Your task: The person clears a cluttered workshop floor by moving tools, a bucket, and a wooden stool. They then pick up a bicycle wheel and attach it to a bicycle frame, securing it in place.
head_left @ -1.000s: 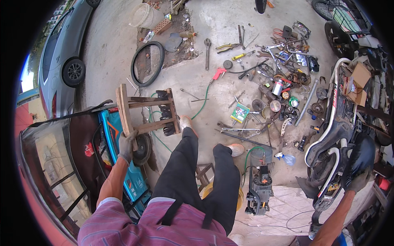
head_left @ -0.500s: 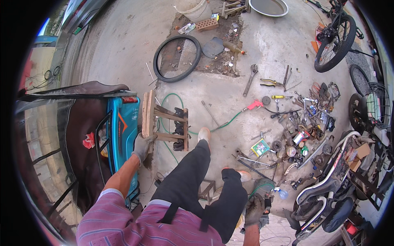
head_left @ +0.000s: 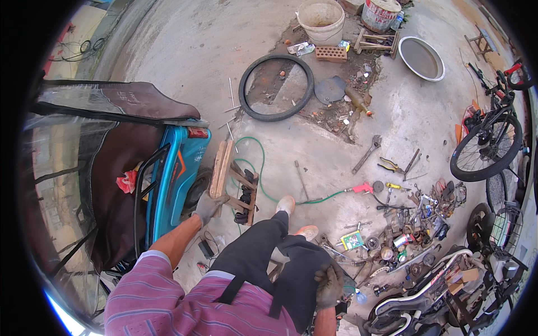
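Observation:
My left hand [head_left: 207,206], in a grey work glove, grips the near end of a small wooden stool [head_left: 223,168]. The stool is turned on its side, with its seat boards to the left and its legs to the right. Dark strap-like material [head_left: 245,196] sits among the legs. Beside my right thigh hangs my right hand [head_left: 329,285] in a dirty dark glove. Its fingers look curled, and what they hold, if anything, is hidden.
A teal three-wheeled vehicle [head_left: 178,185] with a brown cover stands at left. A loose tyre [head_left: 242,89] and a green hose [head_left: 263,162] lie ahead. Scattered tools and parts [head_left: 403,224], a bike frame [head_left: 426,274] and an upright bicycle [head_left: 493,148] occupy the right.
My view has shifted, showing more ground ahead and the buckets. My left hand still grips the stool. My right hand has come in closer against my thigh, and my feet have shifted.

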`<state>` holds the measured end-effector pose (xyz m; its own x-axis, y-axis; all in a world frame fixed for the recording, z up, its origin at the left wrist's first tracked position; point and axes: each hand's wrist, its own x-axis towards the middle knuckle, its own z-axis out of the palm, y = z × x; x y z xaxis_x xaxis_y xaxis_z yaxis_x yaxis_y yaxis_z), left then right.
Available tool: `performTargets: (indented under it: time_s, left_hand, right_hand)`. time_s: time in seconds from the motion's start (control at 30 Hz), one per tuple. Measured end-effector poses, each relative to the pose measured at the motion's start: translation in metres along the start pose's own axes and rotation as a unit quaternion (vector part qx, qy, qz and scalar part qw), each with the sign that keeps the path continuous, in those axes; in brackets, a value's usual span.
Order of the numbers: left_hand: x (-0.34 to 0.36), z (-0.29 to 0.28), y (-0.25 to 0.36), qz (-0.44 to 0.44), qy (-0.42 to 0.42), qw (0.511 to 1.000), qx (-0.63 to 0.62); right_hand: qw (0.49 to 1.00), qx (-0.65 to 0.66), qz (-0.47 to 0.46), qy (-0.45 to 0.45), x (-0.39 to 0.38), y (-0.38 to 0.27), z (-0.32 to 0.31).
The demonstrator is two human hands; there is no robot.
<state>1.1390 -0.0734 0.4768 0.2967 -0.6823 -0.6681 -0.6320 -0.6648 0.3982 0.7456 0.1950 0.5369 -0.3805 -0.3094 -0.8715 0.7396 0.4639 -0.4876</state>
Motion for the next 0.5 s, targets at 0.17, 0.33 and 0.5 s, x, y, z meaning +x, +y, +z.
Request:
performTargets:
  time_s: [0.17,0.33,0.5]
  left_hand:
    - [0.016,0.015,0.003,-0.025,-0.012,0.994,-0.109]
    - [0.031,0.012,0.05,-0.088,-0.003,0.99,-0.108]
    - [0.062,0.018,0.12,0.025,0.022,0.998,-0.049]
  right_hand:
    - [0.999,0.012,0.016,-0.027,0.023,-0.023,0.023]
    - [0.998,-0.028,0.017,-0.06,0.073,-0.057,0.03]
    - [0.999,0.004,0.005,-0.054,0.126,-0.081,0.032]
